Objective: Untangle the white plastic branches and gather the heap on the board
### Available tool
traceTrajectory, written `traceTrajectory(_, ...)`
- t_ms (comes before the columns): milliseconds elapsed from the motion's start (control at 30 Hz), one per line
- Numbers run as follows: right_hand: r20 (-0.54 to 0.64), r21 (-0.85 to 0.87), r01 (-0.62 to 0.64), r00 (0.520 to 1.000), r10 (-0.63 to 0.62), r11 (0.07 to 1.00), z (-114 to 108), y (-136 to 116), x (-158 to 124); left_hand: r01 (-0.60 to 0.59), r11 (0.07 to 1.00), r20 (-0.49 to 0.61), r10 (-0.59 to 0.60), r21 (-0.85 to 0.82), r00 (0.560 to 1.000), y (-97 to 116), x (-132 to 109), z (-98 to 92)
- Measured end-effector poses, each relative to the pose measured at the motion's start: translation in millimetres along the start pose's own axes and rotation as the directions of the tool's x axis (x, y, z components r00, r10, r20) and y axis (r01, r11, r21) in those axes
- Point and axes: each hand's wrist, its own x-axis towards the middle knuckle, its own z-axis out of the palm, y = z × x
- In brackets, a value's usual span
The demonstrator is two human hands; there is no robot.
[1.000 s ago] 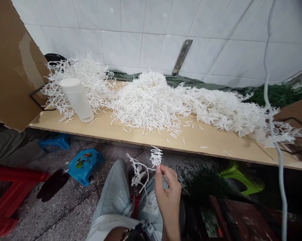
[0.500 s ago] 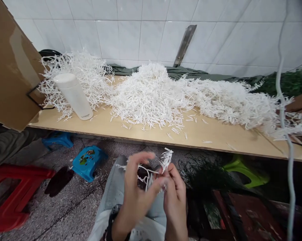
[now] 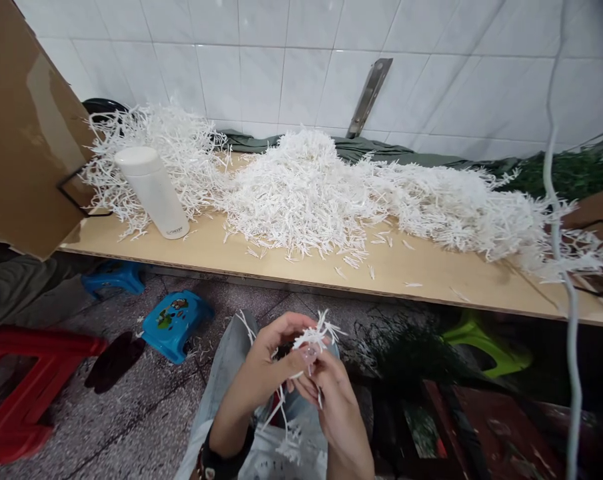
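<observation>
Both hands have drawn together and lower than half a second ago, and the white plastic tuft (image 3: 317, 333) is now bunched between the fingertips. The left hand (image 3: 264, 373) has its grip closed on the tuft from the side, thumb against fingers. The right hand (image 3: 337, 403) has its grip pinched shut just beneath, apparently on the thin white stem (image 3: 283, 417) that trails down over the lap. All of it is held above the knees, in front of the table (image 3: 396, 275) and well apart from the heap of white sprigs (image 3: 306, 190) and the white flask (image 3: 154, 193). The step looks like seating the tuft on the stem. The next move calls for a steady stem and a firm, straight push.
</observation>
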Motion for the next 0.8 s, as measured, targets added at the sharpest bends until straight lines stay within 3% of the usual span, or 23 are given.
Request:
traceTrajectory(67, 0.005, -0.052, 0.025, 1.0, -0.025, 0.998, -1.9, 1.8, -1.3, 0.038, 0.988, 0.026, -0.034, -0.147, 0.999, -3.3, 0.7, -2.7)
traceTrajectory(167, 0.024, -0.243, 0.095, 0.996, -0.092, 0.965, -2.8, 1.8, -3.7, -0.022, 0.973, 0.046, 0.033, -0.228, 0.998, -3.1, 1.8, -5.0)
traceTrajectory(267, 0.076, -0.28, 0.073, 0.996, -0.053, 0.957, 0.5, 1.2, -5.3, -0.104, 0.989, 0.095, 0.114, -0.1, 0.989, 2.2, 1.6, -8.3)
traceTrajectory(367, 0.203, -0.069, -0.035, 0.978, 0.048, 0.997, 5.7, 2.5, -5.4, -0.118, 0.99, 0.128, 0.108, 0.073, 0.986, 8.1, -0.3, -12.8)
traceTrajectory(467, 0.3, -0.005, 0.016, 0.954, -0.014, 1.0, 9.6, 3.6, -4.8, -0.127, 0.973, 0.107, 0.108, 0.192, 0.988, 10.5, -1.4, -15.7)
traceTrajectory(533, 0.23, -0.154, 0.168, 0.965, -0.13, 0.974, 12.1, 4.5, -4.4, -0.147, 0.956, 0.066, 0.134, 0.256, 0.989, 9.4, -0.3, -16.4)
traceTrajectory(600, 0.107, -0.376, 0.274, 0.962, -0.252, 0.885, 15.1, 6.8, -4.1, -0.146, 0.942, 0.021, 0.147, 0.302, 0.989, 6.9, 1.8, -16.7)
traceTrajectory(667, -0.002, -0.526, 0.266, 0.949, -0.314, 0.808, 17.9, 11.1, -4.6, -0.138, 0.93, -0.032, 0.159, 0.341, 0.987, 4.4, 3.5, -16.9)
traceTrajectory(800, -0.078, -0.588, 0.2, 0.95, -0.301, 0.784, 20.0, 20.1, -7.5, -0.062, 0.959, -0.055, 0.08, 0.277, 0.995, 3.4, 2.7, -17.5)
